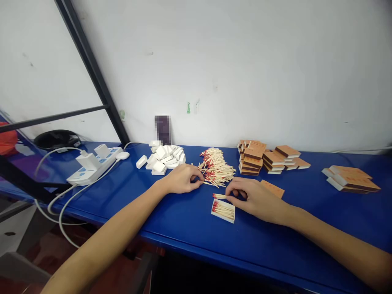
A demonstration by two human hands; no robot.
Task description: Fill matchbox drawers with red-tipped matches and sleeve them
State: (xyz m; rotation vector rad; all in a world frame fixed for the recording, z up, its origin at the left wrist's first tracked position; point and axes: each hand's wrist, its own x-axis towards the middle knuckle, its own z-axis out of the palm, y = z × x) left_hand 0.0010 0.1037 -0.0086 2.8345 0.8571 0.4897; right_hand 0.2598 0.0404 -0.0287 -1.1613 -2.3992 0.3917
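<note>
A loose pile of red-tipped matches (216,165) lies on the blue table. My left hand (183,179) is at the pile's lower left edge, thumb and fingers pinched at a match there; whether it grips that match is too small to tell. My right hand (249,196) pinches a few matches (219,196) by their pale ends, red tips pointing left. Just below them sits a white matchbox tray (223,210) with several matches lying inside, heads to the left. An orange matchbox cover (272,188) lies behind my right hand, partly hidden by it.
White empty trays (165,157) are heaped at the back left. Orange matchboxes (254,155) stand stacked at the back right, with more boxes (352,179) farther right. A power strip (94,165) with cables, a black metal frame (92,69) and a dark upright object (163,130) are also there.
</note>
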